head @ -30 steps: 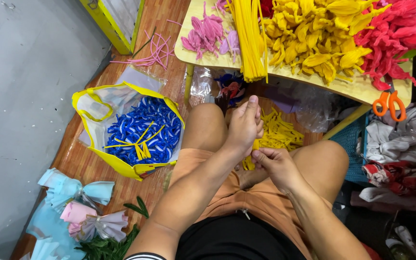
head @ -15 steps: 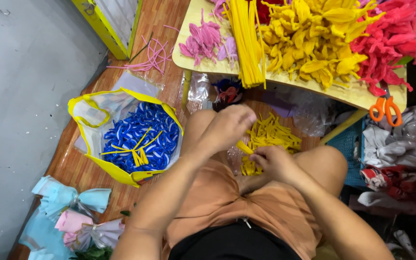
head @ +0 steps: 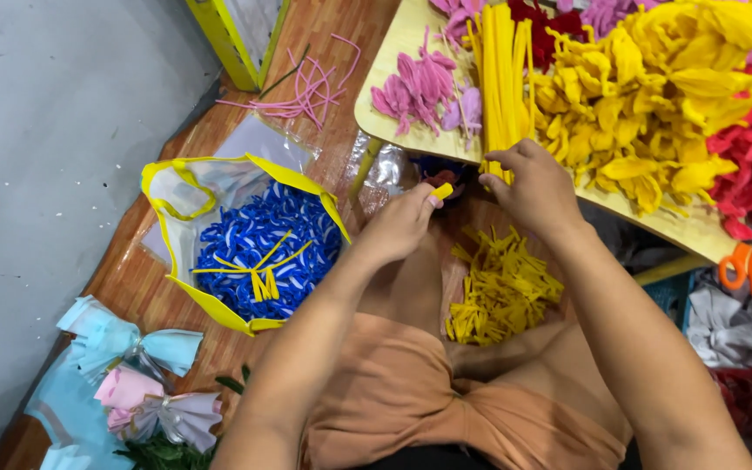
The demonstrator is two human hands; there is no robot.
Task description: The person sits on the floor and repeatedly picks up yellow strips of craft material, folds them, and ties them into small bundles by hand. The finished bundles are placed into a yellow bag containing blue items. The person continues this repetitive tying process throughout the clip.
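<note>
The left hand [head: 398,228] and right hand [head: 534,187] sit close together at the near edge of the low table [head: 393,52], with only a narrow gap between them. Ahead of the right hand, the bundle of yellow stems [head: 502,74] and the heap of yellow flowers [head: 646,113] block the tabletop; pink flowers [head: 419,87] fill its left part. Below the hands, the pile of yellow pieces [head: 498,292] covers the floor between the knees. To the left, the yellow-rimmed bag [head: 245,244] takes the floor; bare wooden floor [head: 124,270] shows beside it, along the grey wall [head: 54,157].
</note>
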